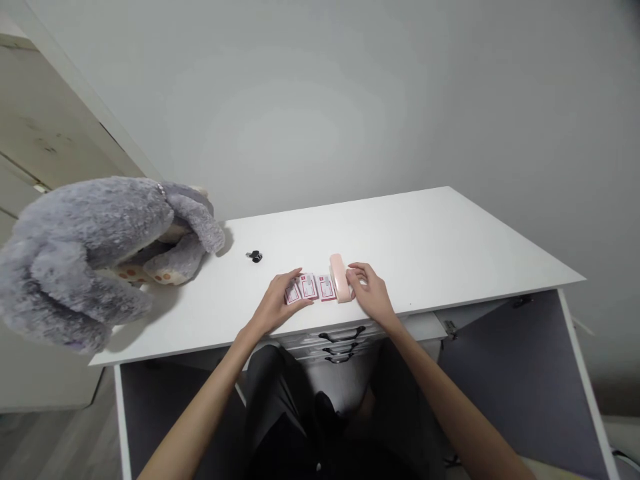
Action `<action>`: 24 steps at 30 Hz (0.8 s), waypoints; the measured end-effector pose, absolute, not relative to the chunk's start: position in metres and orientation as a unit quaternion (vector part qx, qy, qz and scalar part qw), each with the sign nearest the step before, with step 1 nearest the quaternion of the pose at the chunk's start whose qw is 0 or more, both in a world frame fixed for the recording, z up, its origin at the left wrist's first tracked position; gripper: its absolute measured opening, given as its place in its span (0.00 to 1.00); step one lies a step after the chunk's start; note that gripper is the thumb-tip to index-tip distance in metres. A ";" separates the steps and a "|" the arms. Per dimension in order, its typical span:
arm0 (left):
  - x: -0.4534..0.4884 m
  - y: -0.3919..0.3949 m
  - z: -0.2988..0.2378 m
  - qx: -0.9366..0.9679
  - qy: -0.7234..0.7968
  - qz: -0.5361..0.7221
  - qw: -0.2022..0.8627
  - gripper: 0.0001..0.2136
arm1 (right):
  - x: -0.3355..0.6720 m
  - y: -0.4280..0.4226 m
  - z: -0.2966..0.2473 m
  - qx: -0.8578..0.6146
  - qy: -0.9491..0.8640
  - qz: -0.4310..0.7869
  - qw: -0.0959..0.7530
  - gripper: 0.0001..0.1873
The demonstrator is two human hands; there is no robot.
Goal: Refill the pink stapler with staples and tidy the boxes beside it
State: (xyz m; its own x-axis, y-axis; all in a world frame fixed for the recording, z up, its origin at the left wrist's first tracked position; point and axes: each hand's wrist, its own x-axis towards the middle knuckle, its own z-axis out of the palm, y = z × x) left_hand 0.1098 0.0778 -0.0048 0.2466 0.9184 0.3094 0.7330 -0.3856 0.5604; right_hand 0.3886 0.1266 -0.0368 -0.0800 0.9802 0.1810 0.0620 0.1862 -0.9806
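Three small red-and-white boxes [310, 288] lie in a row near the front edge of the white desk [430, 247]. Just to their right a pale pink stapler [340, 278] rests on the desk. My left hand [278, 303] covers the leftmost box, fingers curled around it. At the stapler's right side is my right hand [369, 292], its fingertips touching the stapler and its fingers slightly bent.
A large grey plush toy [95, 253] fills the desk's left end and hangs over its edge. A small black object [255, 256] lies behind the boxes. Drawers with black handles [342, 335] sit under the desk front. A plain wall stands behind.
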 end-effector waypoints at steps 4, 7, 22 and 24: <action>0.118 0.079 0.007 0.777 0.533 0.302 0.149 0.37 | 0.389 0.128 -0.038 -0.446 -0.566 0.462 0.517 0.25; 0.129 0.084 0.012 0.792 0.517 0.289 0.150 0.37 | 0.388 0.129 -0.039 -0.452 -0.568 0.456 0.516 0.25; 0.150 0.099 0.018 0.822 0.423 0.357 0.132 0.49 | 0.387 0.133 -0.043 -0.458 -0.584 0.440 0.506 0.24; 0.156 0.103 0.017 0.830 0.403 0.361 0.134 0.50 | 0.387 0.133 -0.043 -0.459 -0.584 0.439 0.505 0.24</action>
